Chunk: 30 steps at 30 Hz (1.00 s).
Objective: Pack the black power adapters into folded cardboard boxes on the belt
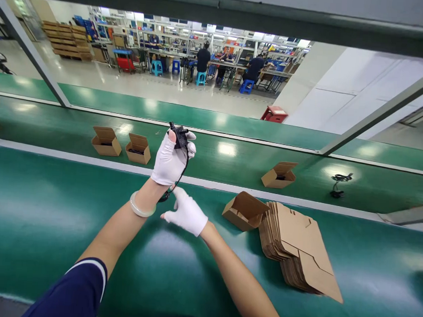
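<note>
Nearest you, at lower right, the stack of flat cartons sits beside your right forearm, so a wide swing could knock its loose-looking sheets askew. Your right hand, at the middle of the frame, is half open with thumb and fingers parted; whether a fingertip touches the black cord you cannot tell. Just beyond, your left hand is closed around the black device, raised above the pale rail. The cord hangs past your left wrist, and its dark lower end is partly hidden; it could snag on your fingers or bracelet, and a tug might pull the device free. The open carton right of center touches the stack, so bumping either could shift both. For room, the green worktop spreads wide at left; beyond the rail, filled cartons and slanted posts limit your reach.
</note>
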Each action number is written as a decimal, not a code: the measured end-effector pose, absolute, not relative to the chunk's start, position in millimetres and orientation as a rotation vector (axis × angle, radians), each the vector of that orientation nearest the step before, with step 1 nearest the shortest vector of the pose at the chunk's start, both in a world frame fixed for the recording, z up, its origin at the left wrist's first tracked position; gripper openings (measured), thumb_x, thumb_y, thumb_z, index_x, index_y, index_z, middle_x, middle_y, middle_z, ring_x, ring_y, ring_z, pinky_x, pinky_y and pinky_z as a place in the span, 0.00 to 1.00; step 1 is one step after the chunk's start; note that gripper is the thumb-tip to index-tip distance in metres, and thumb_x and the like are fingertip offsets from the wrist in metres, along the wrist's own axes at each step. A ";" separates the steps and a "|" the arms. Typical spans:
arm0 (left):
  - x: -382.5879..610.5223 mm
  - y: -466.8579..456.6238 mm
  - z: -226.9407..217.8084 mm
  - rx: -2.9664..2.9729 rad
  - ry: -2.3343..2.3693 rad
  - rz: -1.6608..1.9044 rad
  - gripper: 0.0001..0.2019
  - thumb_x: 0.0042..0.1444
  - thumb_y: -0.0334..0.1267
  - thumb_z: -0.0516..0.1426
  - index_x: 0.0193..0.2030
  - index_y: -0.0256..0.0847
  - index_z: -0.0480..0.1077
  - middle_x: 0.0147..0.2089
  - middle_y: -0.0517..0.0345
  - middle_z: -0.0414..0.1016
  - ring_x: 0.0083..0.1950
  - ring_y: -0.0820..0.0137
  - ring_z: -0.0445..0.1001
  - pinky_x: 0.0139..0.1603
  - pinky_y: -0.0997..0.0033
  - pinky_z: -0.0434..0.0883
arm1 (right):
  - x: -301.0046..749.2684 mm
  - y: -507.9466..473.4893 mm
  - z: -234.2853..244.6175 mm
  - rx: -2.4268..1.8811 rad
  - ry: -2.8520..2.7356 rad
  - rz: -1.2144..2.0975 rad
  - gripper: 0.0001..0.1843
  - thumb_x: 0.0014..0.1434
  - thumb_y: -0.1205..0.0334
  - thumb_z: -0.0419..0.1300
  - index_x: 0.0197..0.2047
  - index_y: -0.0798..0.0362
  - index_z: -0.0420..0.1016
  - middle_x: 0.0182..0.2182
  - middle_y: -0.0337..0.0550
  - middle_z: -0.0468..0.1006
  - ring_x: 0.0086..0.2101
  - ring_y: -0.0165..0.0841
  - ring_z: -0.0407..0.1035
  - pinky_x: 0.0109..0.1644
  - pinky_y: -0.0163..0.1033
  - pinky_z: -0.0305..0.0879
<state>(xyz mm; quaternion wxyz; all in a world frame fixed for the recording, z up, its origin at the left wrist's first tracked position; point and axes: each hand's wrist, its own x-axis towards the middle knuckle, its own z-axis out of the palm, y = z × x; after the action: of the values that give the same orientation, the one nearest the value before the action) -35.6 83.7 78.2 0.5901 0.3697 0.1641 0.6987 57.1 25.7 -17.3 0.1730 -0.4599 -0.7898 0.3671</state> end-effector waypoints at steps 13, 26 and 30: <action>-27.5 32.9 22.1 1.037 0.728 1.458 0.20 0.54 0.52 0.56 0.46 0.43 0.57 0.45 0.53 0.73 0.44 0.64 0.76 0.42 0.62 0.74 | 108.4 0.4 43.6 -1.235 -1.504 0.886 0.23 0.52 0.57 0.55 0.51 0.53 0.66 0.30 0.38 0.72 0.25 0.29 0.62 0.34 0.37 0.64; 39.7 23.1 -8.1 1.552 0.620 1.076 0.18 0.60 0.47 0.50 0.51 0.38 0.61 0.55 0.46 0.69 0.58 0.59 0.67 0.59 0.58 0.64 | 182.1 -5.9 34.3 -1.433 -1.484 0.400 0.09 0.52 0.55 0.52 0.28 0.50 0.61 0.23 0.36 0.67 0.25 0.29 0.62 0.33 0.34 0.63; 70.5 44.3 -45.3 1.630 0.926 0.921 0.27 0.54 0.41 0.54 0.60 0.36 0.55 0.64 0.41 0.58 0.66 0.55 0.56 0.65 0.53 0.55 | 217.4 0.4 23.5 -1.569 -1.519 0.211 0.07 0.53 0.56 0.51 0.29 0.50 0.61 0.26 0.38 0.70 0.27 0.31 0.65 0.36 0.35 0.64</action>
<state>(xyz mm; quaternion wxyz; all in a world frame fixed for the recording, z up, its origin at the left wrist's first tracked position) 70.5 44.3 -45.3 0.5024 0.6748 0.3833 0.3812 217.4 0.4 23.5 0.4564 -0.6364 -0.6159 0.0858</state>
